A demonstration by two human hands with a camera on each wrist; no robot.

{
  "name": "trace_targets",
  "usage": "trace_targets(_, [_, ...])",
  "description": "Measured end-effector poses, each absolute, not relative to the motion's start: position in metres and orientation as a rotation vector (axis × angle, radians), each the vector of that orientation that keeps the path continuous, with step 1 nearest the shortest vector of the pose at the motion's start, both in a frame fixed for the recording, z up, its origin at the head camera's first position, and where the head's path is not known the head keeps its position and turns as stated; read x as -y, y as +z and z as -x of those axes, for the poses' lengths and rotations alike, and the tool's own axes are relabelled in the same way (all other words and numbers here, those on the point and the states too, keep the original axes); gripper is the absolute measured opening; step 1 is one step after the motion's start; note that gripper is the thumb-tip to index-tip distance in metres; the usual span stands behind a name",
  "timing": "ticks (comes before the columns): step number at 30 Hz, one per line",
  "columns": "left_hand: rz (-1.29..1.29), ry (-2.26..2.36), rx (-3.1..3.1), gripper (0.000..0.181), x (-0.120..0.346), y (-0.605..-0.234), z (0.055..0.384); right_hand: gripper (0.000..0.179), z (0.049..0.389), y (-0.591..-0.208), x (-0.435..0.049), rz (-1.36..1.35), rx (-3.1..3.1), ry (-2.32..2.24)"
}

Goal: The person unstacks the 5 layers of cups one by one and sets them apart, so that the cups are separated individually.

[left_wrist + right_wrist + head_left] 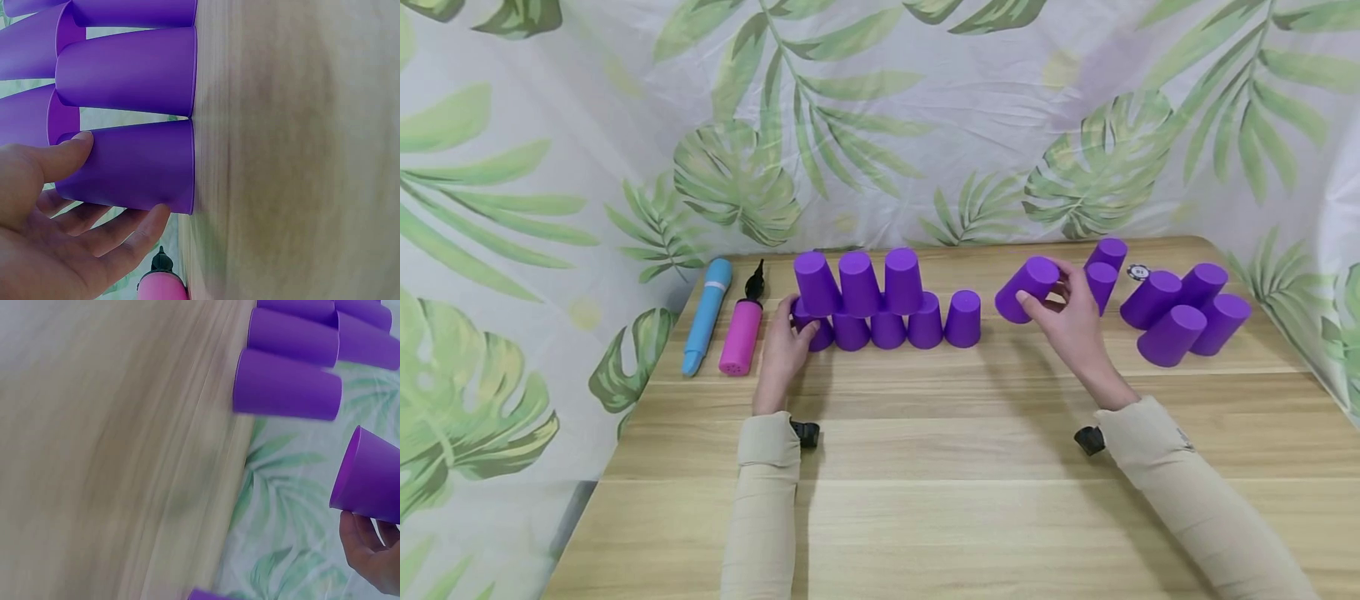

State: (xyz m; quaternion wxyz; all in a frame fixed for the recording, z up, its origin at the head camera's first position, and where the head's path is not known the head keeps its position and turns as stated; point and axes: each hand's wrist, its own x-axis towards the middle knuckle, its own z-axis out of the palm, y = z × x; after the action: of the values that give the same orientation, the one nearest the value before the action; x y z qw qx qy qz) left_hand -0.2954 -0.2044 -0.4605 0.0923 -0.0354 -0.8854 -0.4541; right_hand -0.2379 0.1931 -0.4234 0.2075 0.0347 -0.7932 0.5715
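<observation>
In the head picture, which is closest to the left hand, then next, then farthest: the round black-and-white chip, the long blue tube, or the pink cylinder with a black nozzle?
1. Pink cylinder: just left of the left hand.
2. Blue tube: farther left, past the pink cylinder.
3. Round chip: way over on the right.

Fifteen cups (all told), one chip, one pump, one tube

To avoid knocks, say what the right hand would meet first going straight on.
Beyond its held cup, the right hand would probably meet the leafy backdrop behind the table; depth is unclear.
</observation>
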Motion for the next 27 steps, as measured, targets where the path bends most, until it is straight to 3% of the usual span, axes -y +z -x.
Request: trace_targets(27, [0.096,-1.333,2.643,0.060,0.206,-0.463,0.297,0.067,0.201,-0.444,-0.284,0.374,2.350,1.256])
